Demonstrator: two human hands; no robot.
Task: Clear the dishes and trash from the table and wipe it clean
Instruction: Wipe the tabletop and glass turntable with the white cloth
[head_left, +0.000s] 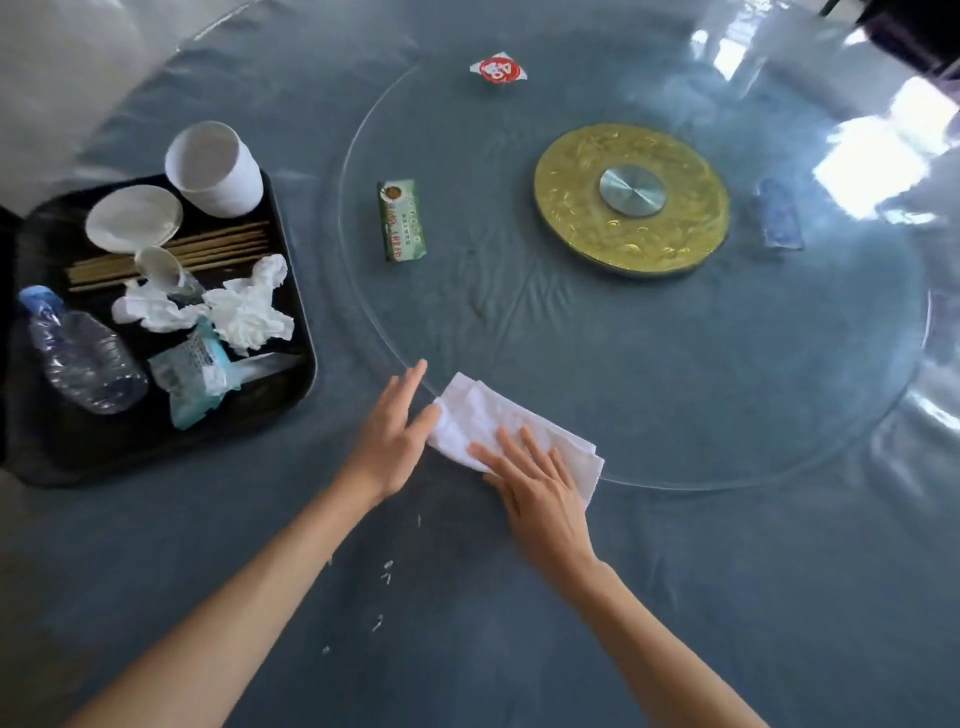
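Blue table (675, 597): pressed cloth (498, 415) flat-handed, right hand (540, 483), left hand (395, 436) steadying; risked sweeping crumbs (387, 571) floorward at six o'clock.

Both hands, left (393, 422) and right (540, 483), press a white cloth (498, 421) flat on the table (519, 597), beside a loaded tray (291, 291).

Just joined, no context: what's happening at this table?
A person is wiping the table. Right hand lies flat on a folded white cloth at the glass turntable's near rim; left hand touches the cloth's edge. Dishes and trash already sit on the black tray. A green packet and red-and-white wrapper are still on the turntable, and white crumbs lie near the arms.
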